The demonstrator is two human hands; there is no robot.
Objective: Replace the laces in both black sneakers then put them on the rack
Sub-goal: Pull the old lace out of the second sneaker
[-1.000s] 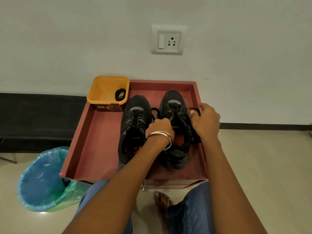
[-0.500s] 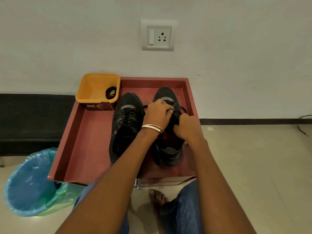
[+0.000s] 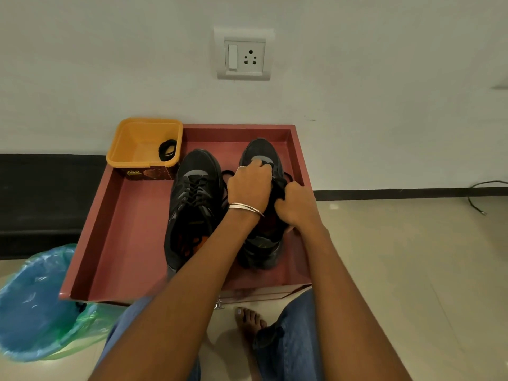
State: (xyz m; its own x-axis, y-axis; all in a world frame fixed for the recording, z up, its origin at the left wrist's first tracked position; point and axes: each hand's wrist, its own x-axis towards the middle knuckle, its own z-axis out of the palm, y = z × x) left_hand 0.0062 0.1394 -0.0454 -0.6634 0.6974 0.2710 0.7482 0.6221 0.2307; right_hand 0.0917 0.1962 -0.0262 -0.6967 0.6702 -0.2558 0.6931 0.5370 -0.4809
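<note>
On the red tray (image 3: 110, 229), at its right side: 2 black sneakers side by side, toes toward the tray's far wall. Left sneaker (image 3: 192, 204) looks fully laced, nearer the tray's middle. Right sneaker (image 3: 261, 243) just beside the tray's right wall, both hands working on it. Left hand (image 3: 250, 185) curled over the upper near the toe end, fingers bent down onto the lacing. Right hand (image 3: 297, 207) curled tight at the tongue, seemingly pinching black lace; the exact grip hidden behind the knuckles. Loose lace loops (image 3: 228, 174) spilling out on either side of this shoe, above the tray floor. Judged step: threading or tightening the lace on the 2nd sneaker, probably near its end. Next move calls for pulling both ends even, snugging the crossings without twisting, then tying off; no rack in sight. Containers: yellow tub (image 3: 121, 149) on the tray's far left corner, holding 1 coiled black lace (image 3: 167, 150) against its right wall; beside the tray's near left corner, a bin lined with a blue bag (image 3: 30, 303), contents not visible
</note>
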